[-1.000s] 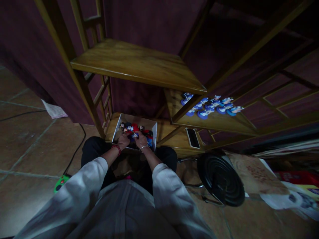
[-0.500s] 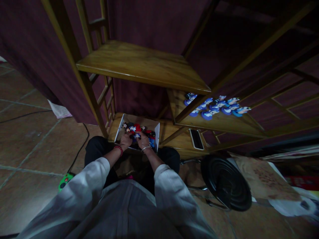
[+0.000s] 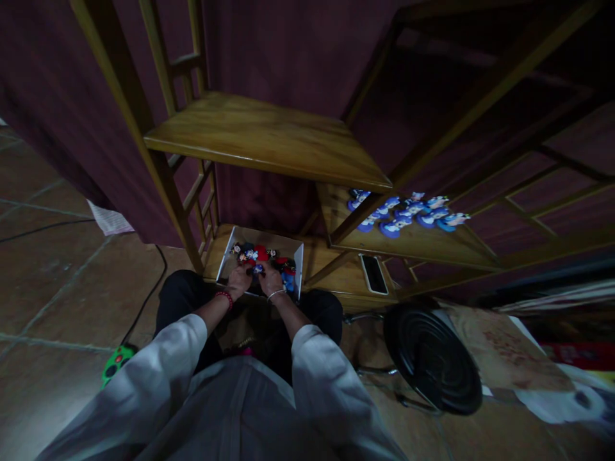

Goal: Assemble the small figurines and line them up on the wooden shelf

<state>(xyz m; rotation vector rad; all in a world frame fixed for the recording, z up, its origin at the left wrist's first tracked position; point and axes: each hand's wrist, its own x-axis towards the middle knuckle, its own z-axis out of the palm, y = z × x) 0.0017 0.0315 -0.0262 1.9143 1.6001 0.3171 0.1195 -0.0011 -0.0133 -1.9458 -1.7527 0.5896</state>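
Note:
A shallow white-edged box (image 3: 298, 272) sits on the low wooden shelf in front of my knees, holding several small figurines (image 3: 261, 253) in red, blue and black. Over its near side, my left hand (image 3: 239, 280), with a red bead bracelet, and my right hand (image 3: 271, 280), with a pale bracelet, come close together. Between their fingertips is a small blue-and-white figurine (image 3: 258, 269), which both hands pinch from either side. The fingertips are small and dim, so the exact grip is hard to see.
To the right, several blue-and-white figurines (image 3: 396, 224) stand on a higher shelf board (image 3: 432, 244). A phone (image 3: 373, 274) lies on the low shelf. Above the box juts another board (image 3: 269, 137). A black round stool (image 3: 432, 358) is at my right; a green object (image 3: 116, 363) lies left.
My view has shifted a little, so the shelves and box sit slightly lower and further left. Both hands stay together around the small figurine over the box.

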